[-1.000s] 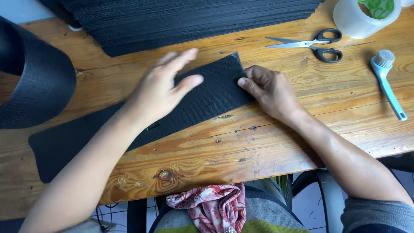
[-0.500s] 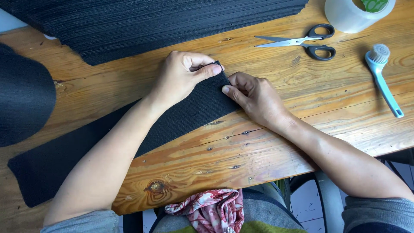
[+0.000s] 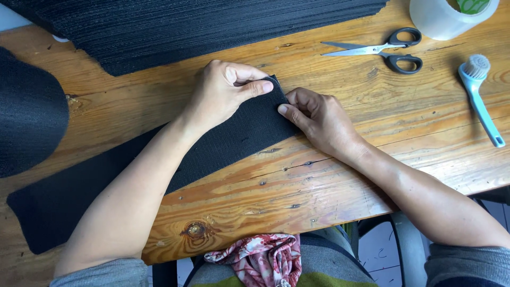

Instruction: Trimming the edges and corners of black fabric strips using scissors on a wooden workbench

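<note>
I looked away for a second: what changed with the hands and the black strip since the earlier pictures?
The left hand, flat on the black strip a second ago, moved to its far end and now pinches the corner. The right hand stayed at that end, fingertips on the edge. The scissors, brush and tape roll lie as before.

Knotty wooden table [image 3: 297,186], worn planks, soft daylight, dark chair frame [image 3: 396,250] below

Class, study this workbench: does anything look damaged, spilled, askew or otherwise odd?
Nothing is spilled or broken. The long black strip lies slantwise across the wooden table, its far end pinched by the left hand and right hand. The scissors lie with blades slightly open. The tabletop shows cracks and knots.
</note>
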